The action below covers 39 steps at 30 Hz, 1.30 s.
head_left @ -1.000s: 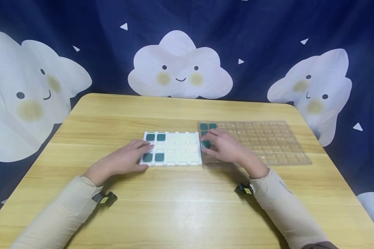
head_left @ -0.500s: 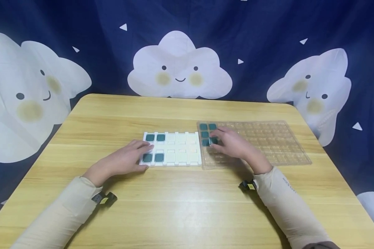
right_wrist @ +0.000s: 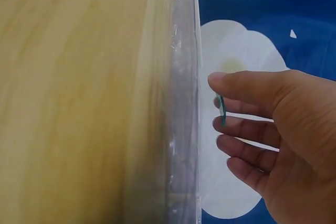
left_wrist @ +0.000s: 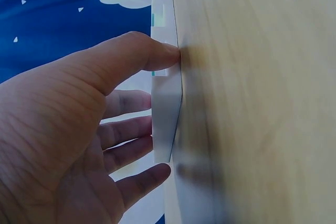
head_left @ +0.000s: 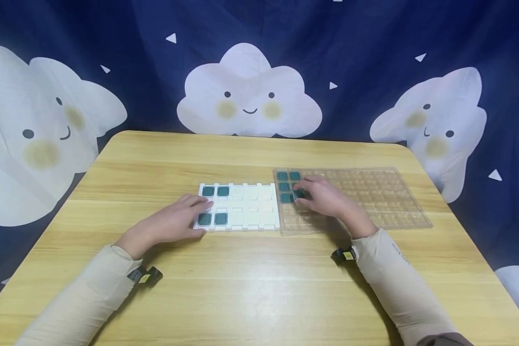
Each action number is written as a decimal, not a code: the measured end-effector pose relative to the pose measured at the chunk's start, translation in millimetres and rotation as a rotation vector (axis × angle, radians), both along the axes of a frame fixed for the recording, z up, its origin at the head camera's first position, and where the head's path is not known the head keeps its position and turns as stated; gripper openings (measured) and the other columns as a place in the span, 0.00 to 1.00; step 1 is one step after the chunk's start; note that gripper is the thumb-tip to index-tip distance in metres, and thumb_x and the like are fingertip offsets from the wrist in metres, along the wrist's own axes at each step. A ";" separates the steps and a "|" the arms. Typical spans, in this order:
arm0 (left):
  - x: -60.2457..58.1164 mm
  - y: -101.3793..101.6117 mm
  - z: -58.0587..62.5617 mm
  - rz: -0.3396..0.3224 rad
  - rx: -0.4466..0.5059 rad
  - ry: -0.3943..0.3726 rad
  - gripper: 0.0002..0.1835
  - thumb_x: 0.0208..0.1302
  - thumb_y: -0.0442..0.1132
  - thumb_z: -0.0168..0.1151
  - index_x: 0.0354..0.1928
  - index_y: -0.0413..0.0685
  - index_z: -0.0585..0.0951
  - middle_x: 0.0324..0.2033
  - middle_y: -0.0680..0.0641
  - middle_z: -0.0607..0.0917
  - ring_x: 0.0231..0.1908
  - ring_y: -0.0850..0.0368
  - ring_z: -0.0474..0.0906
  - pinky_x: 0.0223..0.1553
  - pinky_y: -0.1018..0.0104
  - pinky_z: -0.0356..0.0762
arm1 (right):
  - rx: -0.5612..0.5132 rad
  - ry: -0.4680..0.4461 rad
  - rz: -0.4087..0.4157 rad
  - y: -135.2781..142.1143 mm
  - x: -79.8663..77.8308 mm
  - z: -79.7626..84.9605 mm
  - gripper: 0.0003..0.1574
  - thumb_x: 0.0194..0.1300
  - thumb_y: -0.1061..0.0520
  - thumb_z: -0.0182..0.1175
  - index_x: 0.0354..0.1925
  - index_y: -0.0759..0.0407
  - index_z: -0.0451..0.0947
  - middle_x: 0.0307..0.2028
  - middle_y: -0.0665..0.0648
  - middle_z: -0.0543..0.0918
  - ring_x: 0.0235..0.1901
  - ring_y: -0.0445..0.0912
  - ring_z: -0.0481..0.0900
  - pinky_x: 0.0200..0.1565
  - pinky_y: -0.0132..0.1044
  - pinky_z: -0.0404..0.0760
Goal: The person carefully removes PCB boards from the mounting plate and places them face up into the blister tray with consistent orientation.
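My right hand pinches a thin green square chip between thumb and fingers, seen edge-on in the right wrist view. It is raised above the left part of a clear plastic tray. Several more green chips lie in that tray's left pockets; the hand partly covers that area. My left hand rests at the left end of a white tray. Its thumb touches the front side, and the other fairly straight fingers reach over the end. Green chips fill the white tray's two left columns.
Both trays lie side by side on a wooden table, the white one left of the clear one. Behind the table hangs a dark blue curtain with white clouds. Small black cameras are strapped to both wrists.
My right hand has shifted right from the clear tray's first column to its second and lifted a chip slightly. The left hand and the white tray stay put.
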State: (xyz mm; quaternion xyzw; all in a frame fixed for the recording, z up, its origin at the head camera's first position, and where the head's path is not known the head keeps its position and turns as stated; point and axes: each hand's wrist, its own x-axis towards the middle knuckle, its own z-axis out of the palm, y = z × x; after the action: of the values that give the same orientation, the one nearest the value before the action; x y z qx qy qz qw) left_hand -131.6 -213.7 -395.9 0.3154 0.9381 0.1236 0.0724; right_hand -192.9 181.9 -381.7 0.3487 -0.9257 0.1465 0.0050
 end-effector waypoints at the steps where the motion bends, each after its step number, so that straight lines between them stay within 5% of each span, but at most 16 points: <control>1: 0.0 -0.1 -0.1 0.002 -0.001 -0.002 0.41 0.59 0.51 0.68 0.70 0.38 0.67 0.66 0.35 0.68 0.66 0.39 0.61 0.67 0.45 0.60 | 0.001 0.001 0.001 0.0 -0.2 0.0 0.22 0.61 0.55 0.69 0.51 0.64 0.80 0.47 0.61 0.81 0.49 0.56 0.78 0.55 0.51 0.76; 39: -0.4 0.3 -1.2 -0.005 -0.007 0.006 0.41 0.60 0.51 0.67 0.70 0.37 0.67 0.65 0.35 0.68 0.66 0.39 0.62 0.67 0.45 0.60 | 0.032 -0.063 -0.015 4.2 -8.1 -8.2 0.15 0.63 0.56 0.67 0.48 0.59 0.84 0.44 0.57 0.81 0.44 0.52 0.78 0.50 0.48 0.78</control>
State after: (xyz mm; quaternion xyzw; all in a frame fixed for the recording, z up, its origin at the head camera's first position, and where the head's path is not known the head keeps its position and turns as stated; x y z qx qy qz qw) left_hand -132.0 -213.4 -397.1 0.3180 0.9379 0.1193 0.0707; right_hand -201.0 186.1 -389.9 0.3370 -0.9303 0.1423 -0.0287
